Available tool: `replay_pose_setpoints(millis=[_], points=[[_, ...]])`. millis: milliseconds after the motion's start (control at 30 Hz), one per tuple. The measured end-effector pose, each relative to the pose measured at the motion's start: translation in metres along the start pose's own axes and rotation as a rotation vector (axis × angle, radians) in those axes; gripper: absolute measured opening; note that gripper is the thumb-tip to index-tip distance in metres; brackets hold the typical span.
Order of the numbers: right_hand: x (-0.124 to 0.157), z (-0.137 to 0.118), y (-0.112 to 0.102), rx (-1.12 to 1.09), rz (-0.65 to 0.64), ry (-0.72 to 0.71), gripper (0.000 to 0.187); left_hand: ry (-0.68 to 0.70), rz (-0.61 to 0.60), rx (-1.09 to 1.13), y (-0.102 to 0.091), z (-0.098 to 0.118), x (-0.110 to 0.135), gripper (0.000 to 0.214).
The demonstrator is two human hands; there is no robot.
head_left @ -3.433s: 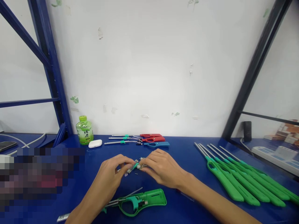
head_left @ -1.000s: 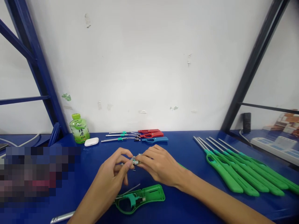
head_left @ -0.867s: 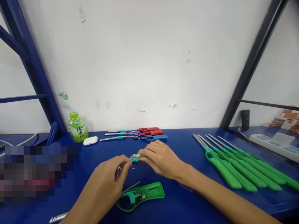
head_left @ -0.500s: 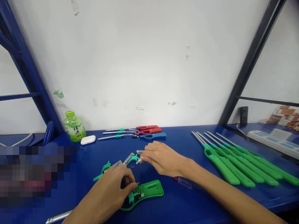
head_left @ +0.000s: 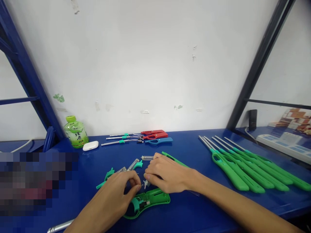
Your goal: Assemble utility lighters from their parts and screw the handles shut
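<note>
Both hands have dropped from the far loose parts [head_left: 134,164] to the near open green lighter shell [head_left: 155,199], where the right hand [head_left: 165,174] pinches a small clear part [head_left: 145,184] just above it and the left hand [head_left: 119,192] curls beside it, fingertips seemingly together on nothing I can make out, while the far-left bottle [head_left: 74,133] reads 绿茶.
</note>
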State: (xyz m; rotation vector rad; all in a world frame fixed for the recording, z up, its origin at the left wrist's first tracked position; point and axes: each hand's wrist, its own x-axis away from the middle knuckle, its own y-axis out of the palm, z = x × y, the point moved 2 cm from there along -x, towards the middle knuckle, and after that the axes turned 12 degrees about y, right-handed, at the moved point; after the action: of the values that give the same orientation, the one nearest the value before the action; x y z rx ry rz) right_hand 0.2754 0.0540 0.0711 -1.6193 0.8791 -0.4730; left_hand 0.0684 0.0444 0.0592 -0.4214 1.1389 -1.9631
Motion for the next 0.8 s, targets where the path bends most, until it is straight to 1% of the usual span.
replay_pose_setpoints(millis=[133,633,800], points=[[-0.0004,-0.0016,-0.0001,-0.002,-0.011,0.000,0.044,0.007,-0.006,0.006,0.0006,0.0007,0.0011,0.033],[-0.0006,-0.0014,-0.0009,0.023,0.013,0.012,0.044,0.016,-0.019,0.005,0.0012,0.0027,0.0025,0.028],[-0.0004,0.0007,0.0006,0.031,0.023,0.010,0.043,0.026,-0.009,0.000,0.0023,0.0001,0.0027,0.028]])
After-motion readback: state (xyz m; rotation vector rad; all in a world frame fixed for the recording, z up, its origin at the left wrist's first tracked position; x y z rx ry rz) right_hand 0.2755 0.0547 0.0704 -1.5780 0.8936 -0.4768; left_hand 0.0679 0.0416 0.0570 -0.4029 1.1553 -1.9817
